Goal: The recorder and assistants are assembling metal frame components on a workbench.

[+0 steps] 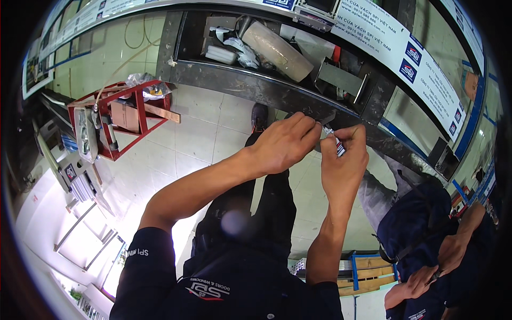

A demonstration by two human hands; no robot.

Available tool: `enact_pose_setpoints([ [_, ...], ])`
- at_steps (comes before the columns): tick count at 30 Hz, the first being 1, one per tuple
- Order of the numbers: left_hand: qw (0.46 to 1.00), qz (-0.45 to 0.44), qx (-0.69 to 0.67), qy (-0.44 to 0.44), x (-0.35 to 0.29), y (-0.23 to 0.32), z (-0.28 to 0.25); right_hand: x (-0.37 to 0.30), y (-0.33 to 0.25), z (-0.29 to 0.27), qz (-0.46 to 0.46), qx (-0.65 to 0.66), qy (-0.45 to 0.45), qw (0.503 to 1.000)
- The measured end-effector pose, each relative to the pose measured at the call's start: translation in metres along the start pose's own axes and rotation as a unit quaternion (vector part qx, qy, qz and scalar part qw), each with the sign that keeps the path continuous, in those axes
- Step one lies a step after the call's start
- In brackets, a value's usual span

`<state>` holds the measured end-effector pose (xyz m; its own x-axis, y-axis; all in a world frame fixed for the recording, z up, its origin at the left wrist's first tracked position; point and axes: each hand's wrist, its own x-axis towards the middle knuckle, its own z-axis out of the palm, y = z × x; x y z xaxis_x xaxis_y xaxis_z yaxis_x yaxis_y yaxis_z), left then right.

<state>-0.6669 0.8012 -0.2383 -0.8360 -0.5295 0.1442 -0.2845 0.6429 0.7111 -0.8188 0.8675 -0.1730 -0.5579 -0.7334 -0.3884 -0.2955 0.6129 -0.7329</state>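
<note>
Both of my hands meet in front of me, near the front edge of the dark metal workbench (pixel 240 80). In the pinched fingers of my right hand (pixel 344 160) is a small narrow packet (pixel 340 146), white with red and dark print. Its upper end reaches toward my left hand (pixel 285 143). The fingers of that hand are bent and pressed together at this end; what they grip is hidden behind the knuckles.
A clear-wrapped roll (pixel 277 50) and a metal bracket (pixel 341 80) lie in the bench's recess. At left stands a red metal frame stand (pixel 140 114) with a wooden strip. Close on my right, another person's hands (pixel 426 277) are together. Long film-covered profiles (pixel 394 58) cross above.
</note>
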Motion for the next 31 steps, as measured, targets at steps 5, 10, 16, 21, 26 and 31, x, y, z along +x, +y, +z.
enact_pose_setpoints([
  [5,0.996,0.042,-0.037,0.073,-0.008,0.013,-0.008,-0.001,0.005,0.000,-0.001,-0.002,0.001,1.000],
  [10,0.999,0.025,-0.034,0.034,-0.008,0.015,-0.009,-0.002,0.005,0.000,-0.002,0.004,0.011,1.000],
  [16,0.998,0.055,0.007,0.039,-0.004,0.013,-0.011,-0.002,0.001,-0.001,0.008,0.003,0.010,1.000],
  [21,0.996,0.073,0.037,0.031,-0.004,0.010,-0.010,-0.004,0.003,0.000,-0.007,-0.013,0.013,1.000],
  [26,0.999,0.039,0.032,-0.004,-0.008,-0.004,0.001,-0.007,0.003,0.002,-0.020,-0.046,0.014,0.999],
  [31,0.996,0.059,0.027,0.057,-0.013,0.005,0.000,-0.006,0.008,0.004,-0.011,-0.014,0.027,0.999],
])
